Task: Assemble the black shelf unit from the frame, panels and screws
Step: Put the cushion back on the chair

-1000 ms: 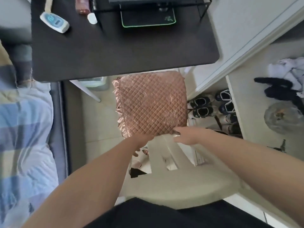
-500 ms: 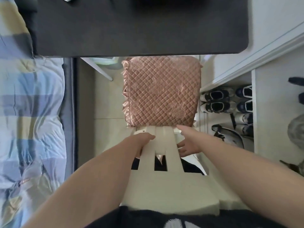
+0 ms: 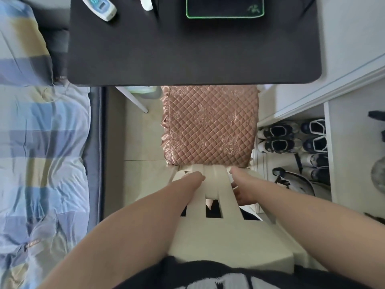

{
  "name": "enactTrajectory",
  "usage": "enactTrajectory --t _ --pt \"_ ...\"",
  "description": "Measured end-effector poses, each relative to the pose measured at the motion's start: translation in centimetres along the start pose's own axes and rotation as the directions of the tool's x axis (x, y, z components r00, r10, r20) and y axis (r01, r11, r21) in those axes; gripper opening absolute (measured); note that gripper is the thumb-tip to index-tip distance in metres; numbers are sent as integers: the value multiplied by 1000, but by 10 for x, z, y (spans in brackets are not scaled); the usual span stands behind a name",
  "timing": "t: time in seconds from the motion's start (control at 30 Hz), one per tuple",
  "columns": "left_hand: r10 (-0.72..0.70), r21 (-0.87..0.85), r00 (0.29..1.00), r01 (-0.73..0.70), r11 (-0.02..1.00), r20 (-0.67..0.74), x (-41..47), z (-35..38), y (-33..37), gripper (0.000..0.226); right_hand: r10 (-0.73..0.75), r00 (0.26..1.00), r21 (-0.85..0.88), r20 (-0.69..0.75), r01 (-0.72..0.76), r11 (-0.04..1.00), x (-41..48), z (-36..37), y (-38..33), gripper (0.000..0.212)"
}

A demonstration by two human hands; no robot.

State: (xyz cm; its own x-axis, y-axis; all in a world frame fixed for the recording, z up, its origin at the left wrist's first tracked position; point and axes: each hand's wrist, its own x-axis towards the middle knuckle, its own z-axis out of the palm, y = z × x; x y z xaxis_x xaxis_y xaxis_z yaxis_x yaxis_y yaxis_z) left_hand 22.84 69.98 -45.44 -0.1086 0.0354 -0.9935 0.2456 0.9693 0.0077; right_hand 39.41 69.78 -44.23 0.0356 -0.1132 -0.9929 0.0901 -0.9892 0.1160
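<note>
Between both hands is the cream chair back (image 3: 212, 184). The left hand (image 3: 192, 179) curls over its left slat. The right hand (image 3: 242, 189) grasps its right edge, thumb on top. Beyond the hands, at the far edge of the bench (image 3: 187, 55), the black frame (image 3: 155, 7) is barely in view.

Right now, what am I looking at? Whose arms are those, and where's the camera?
There's no machine here, just a person. The camera sits on their head and looks down, so you see their own two arms. The left hand and right hand both hold the back of a cream chair with a pink cushion on its seat. Above it is a black desk with a white gadget and a dark mat. A bed is at the left, shoes at the right. No shelf parts show.
</note>
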Motion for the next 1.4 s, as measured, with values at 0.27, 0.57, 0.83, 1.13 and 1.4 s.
enactTrajectory --t 0.27,0.57,0.83,1.13,1.4 --pt "79 -41 997 -78 996 22 -3 -35 44 46 -89 996 64 11 88 994 -14 15 -47 41" --pt "130 -35 991 -130 991 -15 -12 -40 123 32 -181 982 82 -51 184 979 -26 -6 -117 26" --pt "146 -20 988 -147 989 -60 -14 -18 195 58 -190 978 -5 -81 190 982 -38 -52 -189 26" --pt "70 -50 996 -72 996 -52 -1 -9 249 42 -173 985 -131 -23 169 977 -32 -85 -249 22" --pt "-33 76 994 25 997 108 -7 -28 271 29 -86 995 -339 48 98 936 -37 -77 -279 40"
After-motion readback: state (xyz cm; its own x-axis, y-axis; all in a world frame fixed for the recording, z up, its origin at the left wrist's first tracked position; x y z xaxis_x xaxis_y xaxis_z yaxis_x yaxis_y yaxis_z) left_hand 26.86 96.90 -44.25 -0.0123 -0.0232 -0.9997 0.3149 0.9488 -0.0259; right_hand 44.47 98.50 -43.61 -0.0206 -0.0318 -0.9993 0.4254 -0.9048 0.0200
